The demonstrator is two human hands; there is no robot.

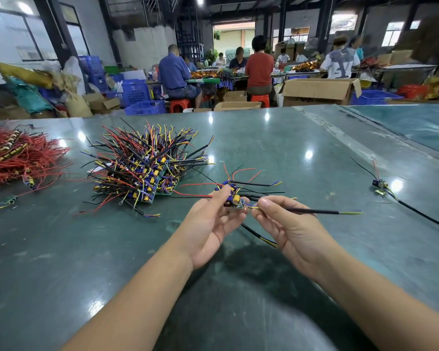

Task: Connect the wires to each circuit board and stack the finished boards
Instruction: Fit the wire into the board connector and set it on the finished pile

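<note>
While both forearms reach in from 6 o'clock, the left hand (pixel 210 224) holds a small circuit board (pixel 234 200) above the table, thumb and fingers curled round it, its red and black leads fanning toward 12 and 2 o'clock. Right hand (pixel 286 229) pinches a black sheathed wire (pixel 314 211) between thumb and forefinger, the near end touching the board's edge, the far end with yellow and blue tips pointing to 3 o'clock. A second black lead (pixel 258 235) hangs below the board between the two hands.

Stack of finished boards (pixel 140 173) sits at 10 o'clock from the hands, well apart, wires bristling outward. Bundle of red wires (pixel 18 155) lies at 9 o'clock, running off the left frame edge. A lone wired board (pixel 379 184) rests at 3 o'clock, its black cable trailing toward the right edge.

Green table (pixel 276 143): far edge runs across at 12 o'clock; a seam runs diagonally at 2 o'clock where a second top adjoins. Bare surface lies between hands and stack, and broadly toward 12 and 1 o'clock.

Beyond the far edge: cardboard boxes (pixel 317 91), blue crates (pixel 137 93), seated workers. No readable writing or labels; any board markings too small to tell.
</note>
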